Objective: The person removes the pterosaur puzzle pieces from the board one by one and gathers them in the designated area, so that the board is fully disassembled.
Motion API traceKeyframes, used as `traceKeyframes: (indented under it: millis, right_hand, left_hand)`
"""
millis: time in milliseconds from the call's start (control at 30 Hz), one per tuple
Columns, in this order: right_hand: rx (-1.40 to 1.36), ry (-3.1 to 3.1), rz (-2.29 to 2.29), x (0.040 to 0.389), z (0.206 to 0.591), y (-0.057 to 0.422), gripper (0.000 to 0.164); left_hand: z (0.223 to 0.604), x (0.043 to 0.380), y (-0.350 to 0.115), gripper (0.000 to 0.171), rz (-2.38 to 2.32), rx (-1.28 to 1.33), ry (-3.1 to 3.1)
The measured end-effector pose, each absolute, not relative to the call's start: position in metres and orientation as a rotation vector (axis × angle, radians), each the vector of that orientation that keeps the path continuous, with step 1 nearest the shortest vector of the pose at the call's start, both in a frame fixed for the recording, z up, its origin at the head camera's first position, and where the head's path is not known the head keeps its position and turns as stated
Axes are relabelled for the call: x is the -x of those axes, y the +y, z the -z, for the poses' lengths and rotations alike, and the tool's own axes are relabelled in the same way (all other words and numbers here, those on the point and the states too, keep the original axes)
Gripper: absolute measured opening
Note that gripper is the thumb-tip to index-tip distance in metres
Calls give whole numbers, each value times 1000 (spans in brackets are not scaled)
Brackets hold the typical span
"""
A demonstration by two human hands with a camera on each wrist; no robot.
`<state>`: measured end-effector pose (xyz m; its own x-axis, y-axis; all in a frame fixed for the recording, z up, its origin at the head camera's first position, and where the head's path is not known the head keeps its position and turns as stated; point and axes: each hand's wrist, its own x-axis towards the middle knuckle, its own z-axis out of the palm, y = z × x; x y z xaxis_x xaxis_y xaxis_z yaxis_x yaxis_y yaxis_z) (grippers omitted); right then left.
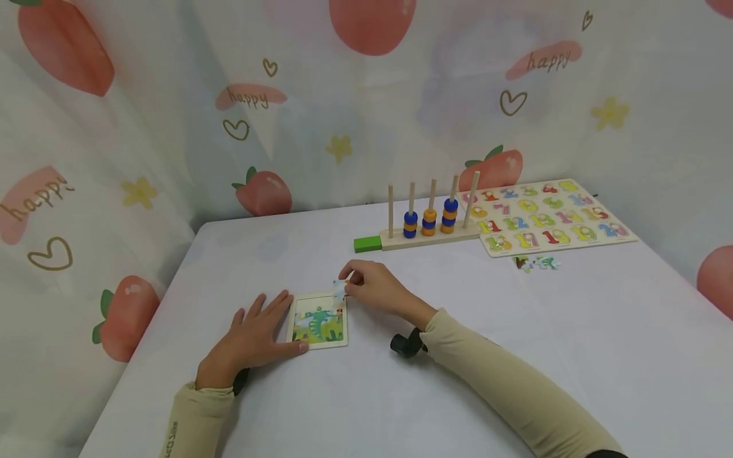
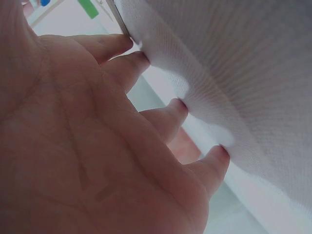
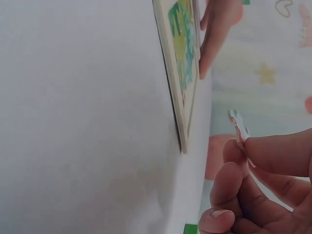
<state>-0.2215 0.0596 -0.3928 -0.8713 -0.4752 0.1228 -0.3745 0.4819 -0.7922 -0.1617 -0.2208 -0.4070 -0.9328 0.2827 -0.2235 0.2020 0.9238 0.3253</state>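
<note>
A light blue jigsaw piece (image 1: 340, 289) is pinched between the thumb and fingers of my right hand (image 1: 375, 287), above the upper right corner of a small framed puzzle board (image 1: 345, 331). In the right wrist view the puzzle piece (image 3: 237, 126) appears nearly edge-on at the fingertips. The board holds a dinosaur picture (image 1: 317, 323) in its lower part; its upper strip is bare. My left hand (image 1: 252, 336) lies spread at the board's left side, thumb on the lower edge and fingertips by the upper left corner. In the left wrist view the fingertips (image 2: 179, 105) touch the tablecloth.
Behind the board stands a wooden bead abacus (image 1: 429, 236) with a green block (image 1: 368, 244) at its left end. A number puzzle board (image 1: 550, 216) lies at the back right, with loose jigsaw pieces (image 1: 537, 263) in front of it. Printed curtains surround the white table (image 1: 366, 401).
</note>
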Motion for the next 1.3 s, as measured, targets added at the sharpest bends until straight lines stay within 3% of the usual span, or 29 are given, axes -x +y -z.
traceKeyframes:
  millis: [1300]
  right_hand:
    - [400, 2786, 1481, 206, 374, 192, 23]
  left_hand:
    - [400, 157, -219, 111, -476, -395, 2822]
